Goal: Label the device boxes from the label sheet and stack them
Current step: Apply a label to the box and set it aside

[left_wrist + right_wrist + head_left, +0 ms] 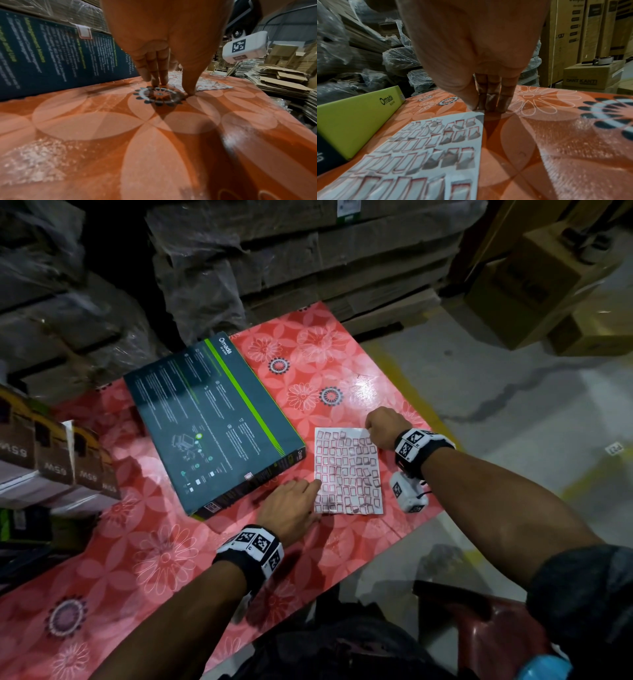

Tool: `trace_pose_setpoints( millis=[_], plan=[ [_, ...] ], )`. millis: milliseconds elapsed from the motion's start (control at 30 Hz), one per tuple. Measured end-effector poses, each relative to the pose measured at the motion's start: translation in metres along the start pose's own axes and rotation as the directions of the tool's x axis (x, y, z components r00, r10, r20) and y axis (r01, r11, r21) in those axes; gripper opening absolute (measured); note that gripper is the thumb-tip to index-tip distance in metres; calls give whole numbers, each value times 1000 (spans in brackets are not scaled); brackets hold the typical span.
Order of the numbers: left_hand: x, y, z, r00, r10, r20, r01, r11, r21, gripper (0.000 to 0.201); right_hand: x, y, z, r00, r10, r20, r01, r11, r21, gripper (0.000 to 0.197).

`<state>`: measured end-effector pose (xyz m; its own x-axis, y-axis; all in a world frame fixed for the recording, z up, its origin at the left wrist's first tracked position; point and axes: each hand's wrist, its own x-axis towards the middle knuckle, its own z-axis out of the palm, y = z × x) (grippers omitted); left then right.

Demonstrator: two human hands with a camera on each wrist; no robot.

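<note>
The left hand [291, 505] lies flat on the red flowered table [164, 559], its straight fingers pressing the near left edge of the label sheet [347, 470]. The right hand [383, 428] pinches the sheet's far right corner. The white sheet holds rows of small red-edged labels. Just left lies the dark green Omada box [212, 419], flat.

Both hands [342, 470] on label sheet [347, 470] beside device box [212, 419]

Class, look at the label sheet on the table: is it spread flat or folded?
Spread flat. The label sheet lies open on the table, its whole grid showing; several labels curl up.
</note>
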<state>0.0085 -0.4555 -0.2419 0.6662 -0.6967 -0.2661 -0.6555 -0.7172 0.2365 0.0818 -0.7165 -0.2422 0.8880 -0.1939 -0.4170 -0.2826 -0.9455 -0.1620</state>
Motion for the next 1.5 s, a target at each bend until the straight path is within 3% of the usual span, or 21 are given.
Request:
trace_pose_setpoints(
  millis=[433, 600, 700, 800, 900, 1000, 1100, 1200, 1500],
  plan=[
    [-1, 5, 1, 1000, -16, -26, 17, 999, 32, 55, -3, 1, 4, 1000, -27, 7, 27, 1000, 15, 11],
    [-2, 5, 2, 1000, -9, -22, 9, 1000, 18, 59, -7, -1, -1, 997, -47, 66, 40, 994, 98, 12],
    [-3, 4, 1, 1000, -10, -21, 10, 1000, 21, 57, -10, -3, -7, 994, -52, 93, 28, 969, 245, 18],
    [-3, 4, 1, 1000, -8, -15, 9, 1000, 22, 58, -15, -7, -15, 987, -3, 160, -78, 861, 502, 22],
    [-3, 3, 2, 1000, -6, -20, 6, 1000, 24, 56, -19, -8, -21, 973, 50, 225, -199, 673, 712, 20],
    [-2, 3, 3, 1000, -6, -22, 7, 1000, 25, 57, -23, -8, -23, 971, 104, 216, -239, 482, 843, 11],
    [-3, 3, 5, 1000, -9, -26, 9, 1000, 8, 58, -29, -8, -25, 967, 158, 200, -247, 383, 890, 25],
    [-4, 3, 5, 999, -13, -37, 12, 1000, -27, 57, -35, -9, -27, 967, 170, 188, -247, 459, 854, 16],
    [-10, -7, 6, 999, -34, -32, 29, 992, -126, 49, -61, -14, -19, 966, 238, 104, -242, 676, 696, 20]
  ],
)
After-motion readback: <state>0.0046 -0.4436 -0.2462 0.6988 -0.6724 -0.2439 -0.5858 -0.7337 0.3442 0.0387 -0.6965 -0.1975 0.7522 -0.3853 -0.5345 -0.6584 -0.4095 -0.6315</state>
